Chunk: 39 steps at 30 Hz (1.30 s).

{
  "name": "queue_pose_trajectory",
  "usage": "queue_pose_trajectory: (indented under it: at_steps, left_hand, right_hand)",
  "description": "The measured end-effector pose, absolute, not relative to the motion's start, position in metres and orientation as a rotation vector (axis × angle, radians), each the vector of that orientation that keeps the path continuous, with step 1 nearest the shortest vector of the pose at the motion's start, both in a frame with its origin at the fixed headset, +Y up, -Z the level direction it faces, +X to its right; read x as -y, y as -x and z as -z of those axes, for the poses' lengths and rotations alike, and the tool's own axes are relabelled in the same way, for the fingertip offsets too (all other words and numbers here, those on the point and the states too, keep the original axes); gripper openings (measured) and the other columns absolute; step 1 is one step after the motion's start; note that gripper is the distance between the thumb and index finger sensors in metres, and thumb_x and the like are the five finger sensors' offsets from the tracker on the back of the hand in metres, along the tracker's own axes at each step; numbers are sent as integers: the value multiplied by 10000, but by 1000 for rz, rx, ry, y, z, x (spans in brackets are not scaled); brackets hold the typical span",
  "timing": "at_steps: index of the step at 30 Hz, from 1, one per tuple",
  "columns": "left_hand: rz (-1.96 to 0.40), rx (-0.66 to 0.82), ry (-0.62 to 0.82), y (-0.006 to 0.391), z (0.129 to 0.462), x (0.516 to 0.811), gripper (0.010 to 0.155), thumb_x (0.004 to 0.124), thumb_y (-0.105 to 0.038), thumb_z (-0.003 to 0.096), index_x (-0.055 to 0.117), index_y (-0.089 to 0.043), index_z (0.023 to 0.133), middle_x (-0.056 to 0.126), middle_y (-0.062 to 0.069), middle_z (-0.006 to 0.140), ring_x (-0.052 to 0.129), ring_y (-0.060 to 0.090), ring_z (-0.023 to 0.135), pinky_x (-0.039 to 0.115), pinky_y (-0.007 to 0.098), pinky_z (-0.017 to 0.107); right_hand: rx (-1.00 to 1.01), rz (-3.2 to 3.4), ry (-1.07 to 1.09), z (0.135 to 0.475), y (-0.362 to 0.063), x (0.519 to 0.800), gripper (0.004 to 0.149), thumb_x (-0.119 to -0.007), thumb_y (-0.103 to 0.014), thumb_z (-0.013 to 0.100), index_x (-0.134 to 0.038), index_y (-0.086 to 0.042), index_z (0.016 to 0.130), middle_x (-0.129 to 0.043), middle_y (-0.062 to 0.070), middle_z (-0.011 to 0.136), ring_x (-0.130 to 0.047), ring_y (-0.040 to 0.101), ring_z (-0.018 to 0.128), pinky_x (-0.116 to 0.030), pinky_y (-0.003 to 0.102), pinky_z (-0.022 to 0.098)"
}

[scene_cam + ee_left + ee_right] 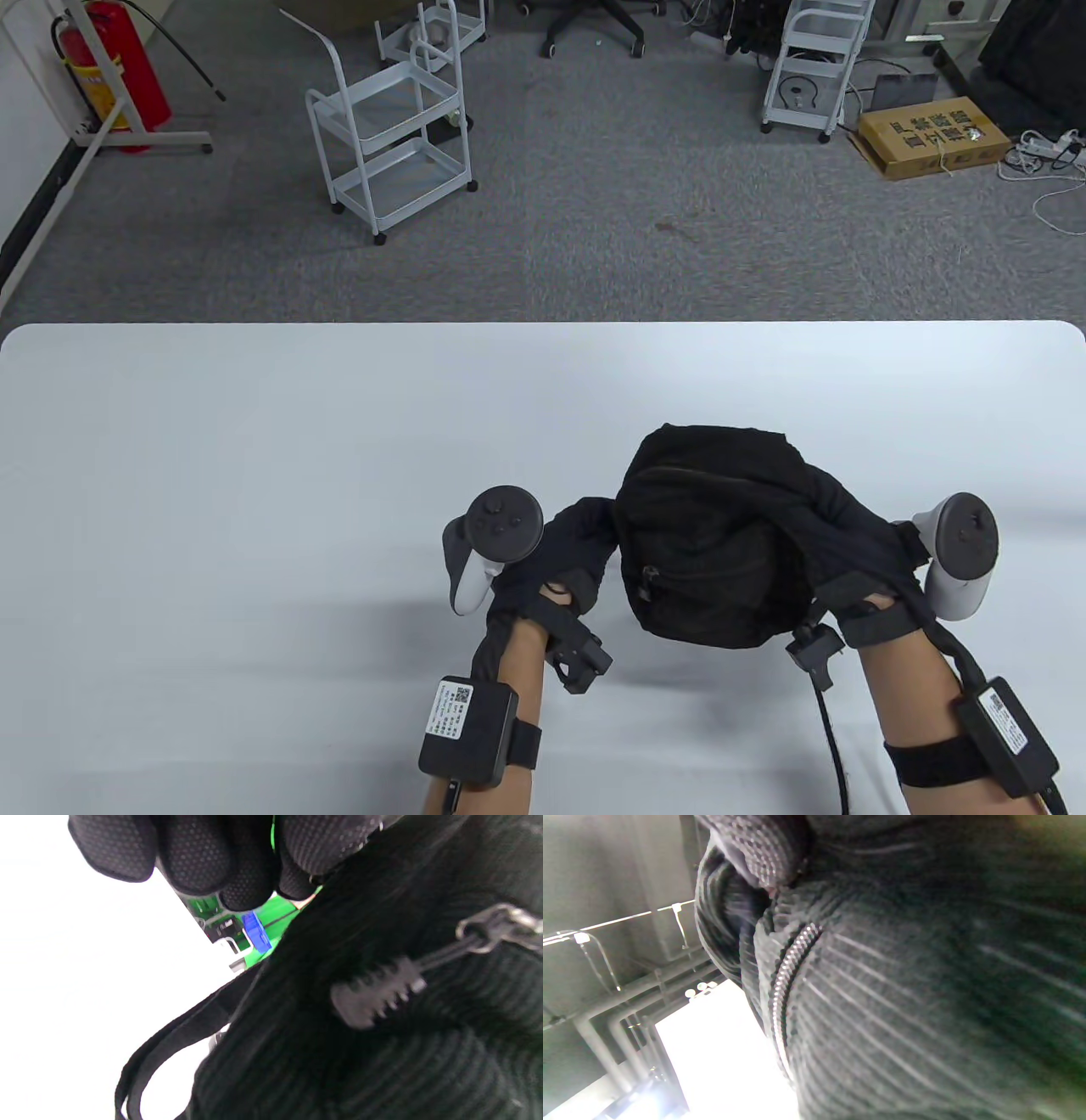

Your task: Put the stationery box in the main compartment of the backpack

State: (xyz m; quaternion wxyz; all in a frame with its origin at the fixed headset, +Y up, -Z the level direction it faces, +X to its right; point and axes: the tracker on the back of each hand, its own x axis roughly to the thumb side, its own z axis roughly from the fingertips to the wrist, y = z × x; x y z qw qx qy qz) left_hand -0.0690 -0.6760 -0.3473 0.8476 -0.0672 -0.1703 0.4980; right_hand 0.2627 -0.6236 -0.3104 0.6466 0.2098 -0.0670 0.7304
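Observation:
The black backpack (704, 543) lies on the white table (254, 467), near the front right. My left hand (585, 535) is at its left side. In the left wrist view its fingers (203, 857) curl over and grip a green stationery box (278, 906) with a blue mark, which is mostly hidden behind the backpack's fabric (382, 1027). The box is hidden in the table view. My right hand (848, 526) grips the backpack's right side. In the right wrist view a gloved finger (763, 849) pinches the ribbed fabric beside a zipper (789, 967).
A zipper pull (373, 997) and a loose black strap (169, 1043) hang on the backpack's left side. White carts (390, 127) and a cardboard box (933, 136) stand on the floor beyond the table's far edge.

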Motion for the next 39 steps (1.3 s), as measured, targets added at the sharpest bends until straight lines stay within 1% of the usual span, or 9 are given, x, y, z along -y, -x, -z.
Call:
queue_pose_trajectory:
  at_steps: [6, 9, 14, 16, 19, 26, 30, 34, 39]
  left_hand:
    - [-708, 308, -74, 100, 328, 660, 634, 674, -278, 569, 511, -42, 1135, 450, 314, 1146, 532, 640, 958, 530, 779, 637]
    - [-534, 277, -80, 110, 320, 660, 699, 676, -332, 576, 418, -65, 1169, 296, 320, 1179, 348, 694, 1000, 428, 811, 656]
    - [-444, 266, -94, 118, 314, 670, 760, 665, -387, 580, 314, -94, 1187, 117, 295, 1186, 126, 685, 1013, 277, 831, 668]
    - [-440, 256, -106, 119, 315, 677, 768, 664, -391, 578, 306, -90, 1187, 100, 292, 1182, 95, 683, 1007, 252, 835, 662]
    - [-418, 249, -46, 117, 318, 684, 782, 651, -405, 580, 270, -92, 1188, 57, 288, 1175, 49, 675, 999, 222, 835, 658]
    - [-378, 282, -2, 107, 319, 694, 793, 644, -418, 579, 254, -90, 1187, 45, 286, 1172, 27, 667, 995, 201, 835, 654]
    - [-333, 277, 52, 105, 319, 701, 800, 635, -428, 580, 240, -87, 1187, 36, 288, 1170, 20, 666, 993, 196, 835, 652]
    - [-314, 270, 100, 106, 320, 710, 798, 635, -428, 579, 245, -86, 1186, 48, 289, 1171, 22, 666, 994, 194, 838, 649]
    - [-358, 249, 110, 113, 323, 713, 797, 636, -426, 578, 248, -85, 1185, 59, 287, 1173, 34, 666, 996, 198, 838, 649]
  right_hand:
    - [156, -1741, -381, 318, -248, 625, 518, -720, -298, 588, -615, -136, 1068, -728, 118, 989, -918, 369, 815, -651, 605, 709]
    - [93, -1784, -306, 338, -230, 630, 518, -718, -298, 589, -613, -132, 1068, -728, 120, 986, -931, 354, 794, -662, 593, 704]
    - [-42, -1882, -179, 383, -198, 645, 520, -707, -304, 596, -597, -125, 1072, -722, 119, 980, -946, 324, 758, -679, 563, 702]
    - [-110, -1849, -96, 405, -185, 656, 521, -704, -303, 598, -594, -120, 1073, -719, 120, 978, -946, 323, 752, -681, 561, 700]
    - [-181, -1814, -16, 429, -175, 675, 526, -691, -306, 607, -568, -118, 1082, -703, 119, 986, -943, 311, 749, -680, 554, 704]
    - [-255, -1846, 174, 462, -182, 718, 572, -690, -327, 616, -500, -124, 1116, -669, 103, 1015, -933, 288, 733, -669, 552, 705]
    - [-237, -1877, 284, 464, -197, 736, 720, -710, -356, 603, -357, -74, 1164, -543, 195, 1104, -822, 436, 862, -572, 647, 718]
    - [-181, -1906, 312, 456, -218, 733, 791, -693, -400, 599, -274, -46, 1168, -440, 241, 1143, -662, 563, 972, -506, 704, 724]
    - [-110, -1970, 211, 430, -235, 706, 782, -703, -402, 590, -315, -40, 1165, -401, 290, 1151, -575, 619, 1006, -481, 730, 717]
